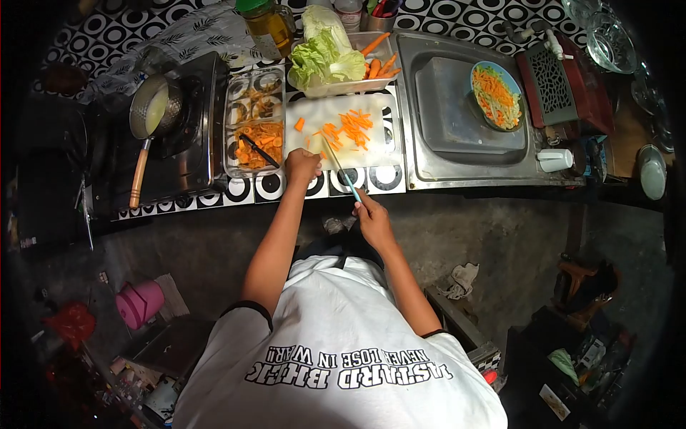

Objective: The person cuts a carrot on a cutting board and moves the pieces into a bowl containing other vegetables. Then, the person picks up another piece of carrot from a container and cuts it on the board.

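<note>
My right hand (372, 214) grips the teal handle of a kitchen knife (339, 163), its blade slanting up and left over the white cutting board (384, 134). Curled at the board's front left edge, my left hand (304, 166) is closed on a small piece of carrot (323, 154) beside the blade; the fingers hide most of it. Cut carrot strips (355, 127) lie in a loose heap beyond the knife. A short carrot chunk (299, 124) rests on the board's left side.
Left of the board, a clear container (229, 132) holds carrot peelings and a black-handled peeler (259, 150). Behind stands a tub (343, 87) of lettuce and whole carrots. A saucepan (151, 111) sits on the stove; a bowl of shredded vegetables (496, 96) is at the sink (421, 164).
</note>
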The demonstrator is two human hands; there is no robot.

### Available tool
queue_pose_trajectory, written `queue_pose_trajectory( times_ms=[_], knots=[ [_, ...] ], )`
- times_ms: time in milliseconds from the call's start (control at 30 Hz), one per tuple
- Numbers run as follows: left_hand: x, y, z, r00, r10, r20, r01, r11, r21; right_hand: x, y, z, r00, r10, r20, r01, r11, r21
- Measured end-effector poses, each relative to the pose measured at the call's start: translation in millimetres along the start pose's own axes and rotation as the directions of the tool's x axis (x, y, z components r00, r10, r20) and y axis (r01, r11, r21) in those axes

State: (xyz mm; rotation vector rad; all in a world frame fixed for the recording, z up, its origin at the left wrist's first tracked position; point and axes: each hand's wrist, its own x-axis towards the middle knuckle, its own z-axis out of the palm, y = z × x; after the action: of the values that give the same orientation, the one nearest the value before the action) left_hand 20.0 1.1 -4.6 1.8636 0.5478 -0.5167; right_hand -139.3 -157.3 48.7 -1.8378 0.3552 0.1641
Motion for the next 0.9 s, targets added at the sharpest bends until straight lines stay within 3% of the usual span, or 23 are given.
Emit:
queue_pose_trajectory(
  times_ms=[267,367,433,533,900],
  knots=[
    [-1,4,0,1.0,-0.006,0.0,0.006,1.0,0.012,-1,2,6,1.0,0.01,0.007,-0.01,1.0,-0.019],
    [-4,7,0,1.0,-0.016,-0.017,0.017,1.0,0.003,-1,9,11,0.996,-0.09,-0.016,0.089,0.994,-0.056],
    [-2,5,1,0.999,-0.019,-0.026,0.019,1.0,0.009,-1,7,11,0.988,-0.154,0.003,0.152,0.969,-0.197],
    [-2,4,2,0.999,-0.019,-0.039,0.019,1.0,0.016,-3,1,12,0.992,-0.129,0.012,0.128,0.96,-0.249],
    [-2,4,2,0.998,0.001,-0.058,0.001,0.999,0.035,-1,7,13,0.983,-0.181,0.012,0.178,0.947,-0.269]
  ],
)
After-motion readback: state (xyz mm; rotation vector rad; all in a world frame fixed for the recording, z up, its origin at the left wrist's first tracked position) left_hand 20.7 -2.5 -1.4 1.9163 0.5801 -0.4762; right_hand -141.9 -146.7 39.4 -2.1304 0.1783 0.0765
